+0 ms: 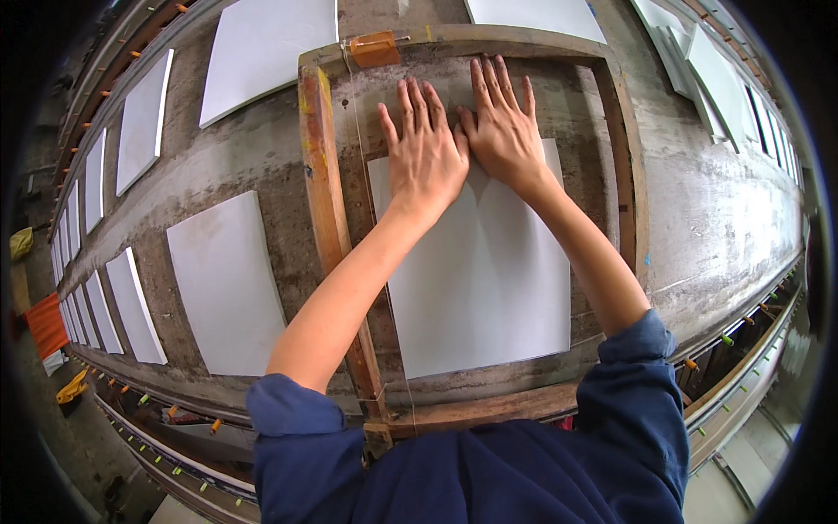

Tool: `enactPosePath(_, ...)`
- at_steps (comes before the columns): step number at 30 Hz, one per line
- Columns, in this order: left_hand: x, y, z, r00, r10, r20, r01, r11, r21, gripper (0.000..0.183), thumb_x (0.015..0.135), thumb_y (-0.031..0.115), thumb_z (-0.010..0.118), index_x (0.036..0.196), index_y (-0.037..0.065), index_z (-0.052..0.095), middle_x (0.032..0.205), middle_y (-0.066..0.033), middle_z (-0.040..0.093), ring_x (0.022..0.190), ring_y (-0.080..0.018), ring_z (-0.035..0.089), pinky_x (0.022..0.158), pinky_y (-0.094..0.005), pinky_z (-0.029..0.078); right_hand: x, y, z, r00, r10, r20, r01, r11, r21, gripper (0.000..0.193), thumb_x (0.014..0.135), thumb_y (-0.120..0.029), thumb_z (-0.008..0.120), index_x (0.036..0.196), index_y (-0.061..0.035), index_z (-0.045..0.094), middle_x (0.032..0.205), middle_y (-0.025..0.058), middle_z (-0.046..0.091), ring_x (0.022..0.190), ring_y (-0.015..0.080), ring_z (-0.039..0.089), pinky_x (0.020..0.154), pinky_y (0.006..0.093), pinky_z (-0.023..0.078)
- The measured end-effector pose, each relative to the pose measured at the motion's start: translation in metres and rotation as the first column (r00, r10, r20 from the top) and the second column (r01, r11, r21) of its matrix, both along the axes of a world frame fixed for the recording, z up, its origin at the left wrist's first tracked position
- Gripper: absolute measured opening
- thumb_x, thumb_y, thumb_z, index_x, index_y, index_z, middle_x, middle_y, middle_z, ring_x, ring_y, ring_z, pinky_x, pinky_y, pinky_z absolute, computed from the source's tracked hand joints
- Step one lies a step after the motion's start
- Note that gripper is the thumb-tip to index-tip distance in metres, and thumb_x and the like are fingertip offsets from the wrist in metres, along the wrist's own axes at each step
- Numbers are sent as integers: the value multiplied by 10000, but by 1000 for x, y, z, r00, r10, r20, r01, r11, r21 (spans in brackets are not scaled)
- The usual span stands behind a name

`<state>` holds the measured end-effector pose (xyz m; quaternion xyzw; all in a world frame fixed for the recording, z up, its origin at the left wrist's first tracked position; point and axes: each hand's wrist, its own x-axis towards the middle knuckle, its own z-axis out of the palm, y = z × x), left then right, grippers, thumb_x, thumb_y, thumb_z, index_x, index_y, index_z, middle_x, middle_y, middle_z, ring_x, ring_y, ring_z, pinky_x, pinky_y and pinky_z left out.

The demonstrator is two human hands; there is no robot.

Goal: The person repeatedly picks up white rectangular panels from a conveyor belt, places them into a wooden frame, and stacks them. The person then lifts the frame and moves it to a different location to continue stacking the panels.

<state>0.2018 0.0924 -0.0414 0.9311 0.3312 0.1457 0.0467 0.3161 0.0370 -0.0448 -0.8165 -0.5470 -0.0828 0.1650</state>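
Both my arms reach forward over a wooden frame (325, 175) that lies on a long grey work table. Inside the frame is a white rectangular sheet (480, 288), its surface smooth and slightly shiny. My left hand (423, 144) lies flat near the sheet's far edge, fingers stretched out past it. Beside it my right hand (502, 127) is flat too, fingers spread and pointing away from me. The thumbs nearly meet. Neither hand grips anything. An orange piece of tape (374, 50) is wrapped on the frame's far left corner, with a thin string hanging from there.
More white panels lie along the table (698, 227): one panel (229, 284) left of the frame, a larger panel (266, 57) beyond it, and overlapping panels (711, 83) at far right. A rail with coloured pegs (727, 340) runs along the near edge. Orange cloth (45, 325) hangs far left.
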Motion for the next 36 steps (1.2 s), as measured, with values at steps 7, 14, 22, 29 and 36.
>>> enactPosePath(7,-3,5,0,975,159,153,-171,983,67,586,909,280,351,1337,-103,239,1414,-236,252,1360,-306,145,1096,-484,94,9,-7,6,975,-210,-74,217,970,106,567,898,-301,375,1350,31,291,1420,178,281,1359,293,157,1098,458,113)
enactPosePath(14,-73,-33,-6,979,193,67,-195,981,19,712,912,435,330,1367,-89,169,1448,-231,157,1369,-321,63,1109,-453,33,-3,-122,7,977,-182,-113,184,983,3,569,903,-232,347,1374,57,208,1455,206,167,1379,284,43,1093,487,-1)
enactPosePath(22,-123,-171,32,951,-260,-169,220,950,-222,891,829,575,428,1415,-1,82,1477,-208,41,1375,-329,-5,1006,-651,-57,-95,-203,35,991,124,-59,-133,971,-199,599,863,-239,387,1381,16,227,1460,151,195,1377,232,104,1105,477,48)
enactPosePath(29,-126,-172,32,954,-248,-165,232,966,-115,904,776,588,497,1433,94,121,1479,-194,56,1376,-331,16,987,-681,-20,-98,-205,30,987,145,-67,-152,983,-106,574,853,-261,446,1358,-23,312,1433,143,267,1362,244,169,1097,465,117)
enactPosePath(36,-167,-139,70,992,125,-22,-125,992,-23,893,721,334,698,1408,83,184,1461,-214,101,1368,-340,29,1001,-682,3,-36,-246,75,961,-227,157,252,953,-166,773,793,-209,599,1404,-26,160,1388,244,264,1299,374,248,1053,512,199)
